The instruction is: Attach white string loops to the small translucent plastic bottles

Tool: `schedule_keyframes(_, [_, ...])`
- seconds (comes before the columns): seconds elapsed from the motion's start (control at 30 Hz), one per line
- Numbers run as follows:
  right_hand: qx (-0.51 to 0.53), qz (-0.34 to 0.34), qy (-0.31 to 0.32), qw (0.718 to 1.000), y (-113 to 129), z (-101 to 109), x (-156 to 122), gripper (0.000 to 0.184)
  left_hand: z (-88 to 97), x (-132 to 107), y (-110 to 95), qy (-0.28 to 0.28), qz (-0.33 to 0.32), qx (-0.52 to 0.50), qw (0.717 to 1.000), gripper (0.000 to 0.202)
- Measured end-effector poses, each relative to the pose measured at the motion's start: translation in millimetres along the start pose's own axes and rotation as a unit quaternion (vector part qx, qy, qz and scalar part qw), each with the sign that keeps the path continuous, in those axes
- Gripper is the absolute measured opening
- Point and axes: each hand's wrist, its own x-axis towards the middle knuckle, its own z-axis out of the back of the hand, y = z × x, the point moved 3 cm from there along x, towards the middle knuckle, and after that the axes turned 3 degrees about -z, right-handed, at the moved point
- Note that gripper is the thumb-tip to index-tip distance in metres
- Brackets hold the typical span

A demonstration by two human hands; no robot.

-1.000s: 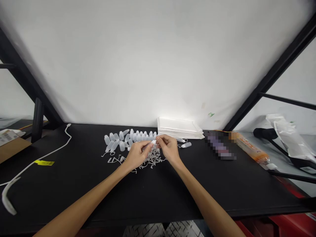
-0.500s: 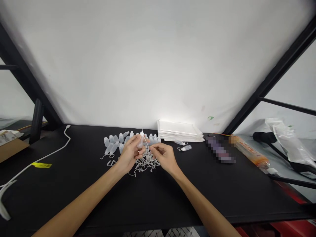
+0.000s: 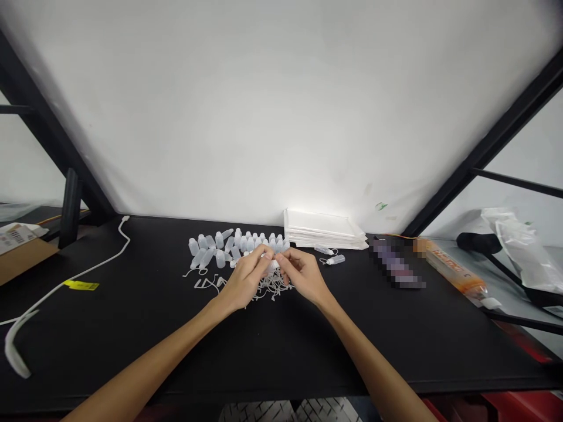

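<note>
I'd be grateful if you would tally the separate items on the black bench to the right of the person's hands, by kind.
Translucent plastic dropper bottles: 2
Stack of white sheets: 1
Orange-labelled tube: 1
Pixelated object, kind unclear: 1
Total: 5

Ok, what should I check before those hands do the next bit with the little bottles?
1. Left hand and right hand both pinching the small bottle: ok.
2. Small bottle's cap on tight: cannot tell, fingers hide it.
3. Strings under the hands lying untangled: not ok, they are jumbled.
4. Loose bottles bunched together on the table: ok.
5. White stack piled neatly: ok.
</note>
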Motion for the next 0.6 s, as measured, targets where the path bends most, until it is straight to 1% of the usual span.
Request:
schedule_keyframes(0.13, [0.014, -0.03, 0.057, 0.998, -1.2, -10.4, -2.7, 0.041, 1.7, -2.2, 3.1, -0.053, -0.049, 0.128, 0.989, 0.032])
schedule_keyframes(0.23, [-0.011, -0.041, 0.066, 0.997, 1.6, -13.9, -5.3, 0.044, 2.4, -2.3, 6.4, -0.072, -0.067, 0.167, 0.981, 0.032])
schedule_keyframes(0.3, [-0.054, -0.013, 0.056, 0.997, 6.8, -14.5, -7.1, 0.043, 3.3, -1.5, 8.0, -0.081, -0.063, 0.145, 0.984, 0.035])
schedule_keyframes(0.4, [-0.109, 0.039, 0.036, 0.993, 13.9, -14.9, -9.2, 0.034, 6.0, 1.3, 9.7, -0.097, -0.028, 0.078, 0.992, 0.041])
schedule_keyframes(0.5, [-0.115, 0.069, 0.02, 0.991, 15.2, -14.4, -10.1, 0.022, 8.1, 4.9, 9.9, -0.1, 0.007, 0.036, 0.994, 0.042])
schedule_keyframes(0.6, [-0.101, 0.104, 0.002, 0.989, 15.2, -13.7, -11.2, 0.021, 9.5, 7.7, 9.0, -0.101, 0.026, 0.001, 0.995, 0.042])
